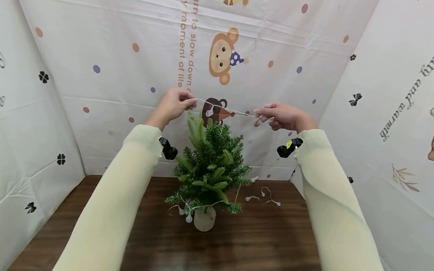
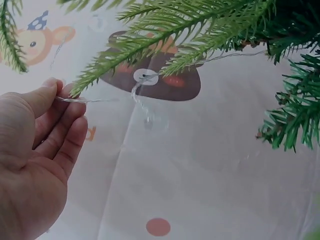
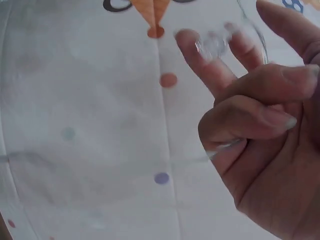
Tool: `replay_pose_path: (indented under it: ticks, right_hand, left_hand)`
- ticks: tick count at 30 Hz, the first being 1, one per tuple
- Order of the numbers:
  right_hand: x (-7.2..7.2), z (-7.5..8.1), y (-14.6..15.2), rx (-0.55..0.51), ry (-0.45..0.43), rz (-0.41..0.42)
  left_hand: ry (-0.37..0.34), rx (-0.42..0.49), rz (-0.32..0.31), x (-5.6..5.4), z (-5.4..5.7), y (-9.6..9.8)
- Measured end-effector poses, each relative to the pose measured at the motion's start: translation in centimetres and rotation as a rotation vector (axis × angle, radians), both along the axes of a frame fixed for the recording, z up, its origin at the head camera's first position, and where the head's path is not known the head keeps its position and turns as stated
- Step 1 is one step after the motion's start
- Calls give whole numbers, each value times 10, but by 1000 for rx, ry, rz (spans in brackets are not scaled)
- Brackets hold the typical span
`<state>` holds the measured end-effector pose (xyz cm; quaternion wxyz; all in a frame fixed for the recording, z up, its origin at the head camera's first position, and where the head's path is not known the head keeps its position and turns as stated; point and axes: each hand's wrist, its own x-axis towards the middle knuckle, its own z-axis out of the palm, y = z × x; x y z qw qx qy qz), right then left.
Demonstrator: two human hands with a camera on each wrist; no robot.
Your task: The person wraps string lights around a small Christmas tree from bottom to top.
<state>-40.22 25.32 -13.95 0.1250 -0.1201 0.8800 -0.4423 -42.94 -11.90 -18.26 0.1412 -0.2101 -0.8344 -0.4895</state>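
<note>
Two bare hands are suspending a thin, transparent-wired string of lights [image 1: 234, 110] near the top of a small green artificial tree [image 1: 218, 171]. The left hand [image 1: 173, 105] is pinching the wire between thumb and forefinger. The right hand [image 1: 281, 115] is holding the other end of this stretch, fingers bent about the wire, with one clear round bulb [image 3: 212, 46] showing by its fingertips; its exact grip point is not showing clearly. Between them the wire is running nearly straight, sloping down toward the right. Lower lengths are draping over the bottom branches, and similar bulbs [image 1: 278, 204] are lying on the dark brown wooden bench [image 1: 242, 246]. The tree is standing upright on a pale rounded base [image 1: 205, 221]. On assessment, the string is appearing very light, limp and prone to tangling; its smooth bulbs are looking slippery and possibly fragile. Bare wire between bulbs is offering the sounder hold, under a light fingertip pinch, while the needled branches are presenting a snagging risk.
</note>
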Motion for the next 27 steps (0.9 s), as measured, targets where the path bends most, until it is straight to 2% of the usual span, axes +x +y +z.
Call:
replay_pose_path:
  ticks: [2, 6, 9, 12, 19, 24, 27]
  right_hand:
    - [3, 3, 8, 53, 10, -15]
    - [8, 7, 22, 132, 27, -44]
    - [11, 8, 28, 117, 38, -58]
    - [14, 9, 33, 75, 59, -35]
    - [25, 18, 40, -135, 114, 57]
    - [32, 30, 37, -396, 137, 241]
    - [36, 36, 32, -503, 162, 344]
  left_hand:
    - [-24, 20, 1, 2, -1, -4]
    - [-44, -26, 23, 8, 0, -11]
    - [-43, -65, 22, 11, 1, -15]
    - [-54, -57, 7, 13, 0, -18]
    - [-52, 58, -49, 13, -3, -25]
    - [-21, 110, -78, 14, -6, -31]
    - [-5, 132, -79, 15, -7, -35]
